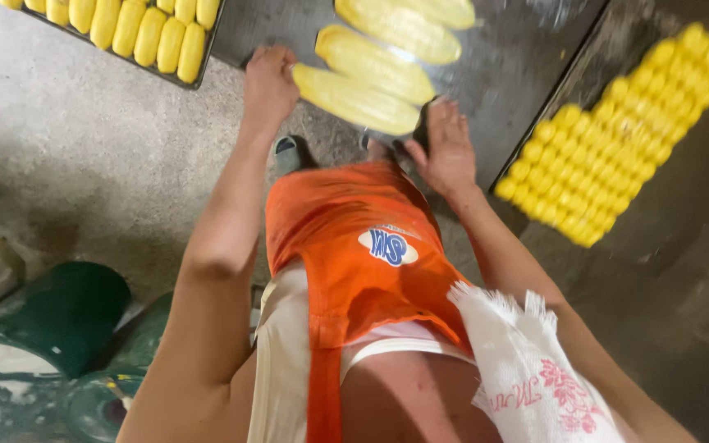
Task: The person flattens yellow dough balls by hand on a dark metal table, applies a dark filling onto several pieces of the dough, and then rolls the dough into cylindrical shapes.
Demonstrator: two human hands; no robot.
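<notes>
I look down past my orange apron point(363, 238) at a dark metal tray point(502, 74) on the concrete floor. Three long pale-yellow dough pieces point(367, 78) lie on it. My left hand point(268, 82) grips the tray's near-left edge. Gripping the near edge further right is my right hand point(445, 148), next to the closest dough piece. Both arms reach down and forward.
Another dark tray point(203, 66) at top left carries a row of several yellow dough rolls point(137, 29). A third tray point(683, 180) at right holds several rows of small yellow pieces point(617, 131). Green containers point(59, 320) stand at lower left. A white cloth point(527, 369) hangs at my right.
</notes>
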